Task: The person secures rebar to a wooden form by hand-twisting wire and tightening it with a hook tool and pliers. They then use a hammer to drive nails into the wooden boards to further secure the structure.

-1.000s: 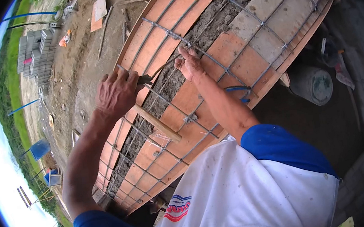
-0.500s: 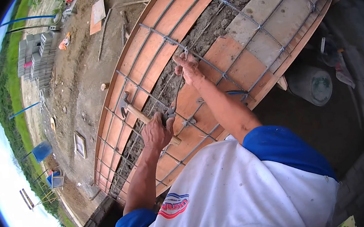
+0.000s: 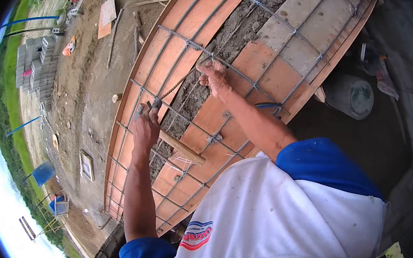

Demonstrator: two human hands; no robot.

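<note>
My left hand [image 3: 146, 128] is closed on the dark grip of a bent ribbed rod [image 3: 175, 87] that looks like a rebar tying hook. The rod runs up to my right hand [image 3: 214, 76], whose fingers are closed around its far end beside a wire-tied crossing of the rebar grid [image 3: 245, 77]. Partly covered by my left hand, a hammer with a wooden handle [image 3: 182, 148] lies across the bars; its head is mostly hidden. Beneath the grid are orange plywood panels [image 3: 183, 40] and a strip of grey rubble-like mortar [image 3: 183, 105].
Pliers-like blue-handled tool [image 3: 268, 105] rests on the grid near my right forearm. Below the curved plywood edge stands a bucket [image 3: 350, 94]. On the ground at left are stacked concrete blocks [image 3: 36, 64], a small wooden frame [image 3: 87, 164] and loose boards [image 3: 107, 10].
My left hand has swung up and left with the rod's grip, from above the hammer handle to near the hammer's head. My right hand stays at the same crossing.
</note>
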